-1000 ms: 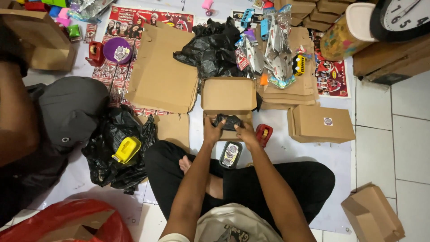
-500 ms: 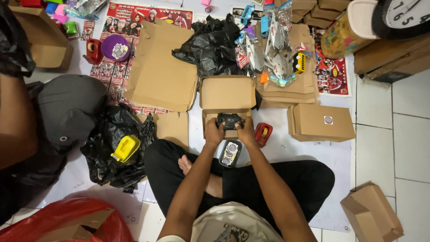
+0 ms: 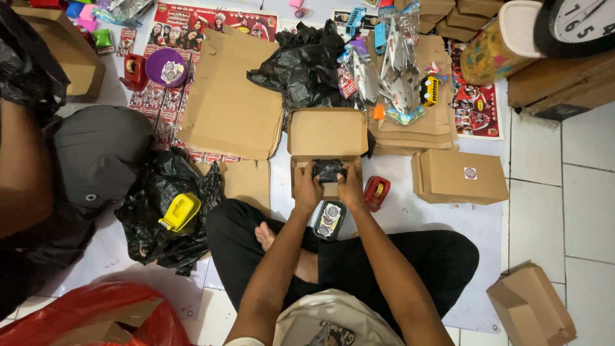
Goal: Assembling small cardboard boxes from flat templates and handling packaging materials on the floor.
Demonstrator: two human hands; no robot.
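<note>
Open box (image 3: pixel 327 134): matt brown cardboard, smooth. Wrapped bundle (image 3: pixel 328 170): glossy, crinkled black plastic film. Tape dispenser (image 3: pixel 376 191): shiny red plastic. Floor (image 3: pixel 564 218): smooth white glazed tile.
</note>
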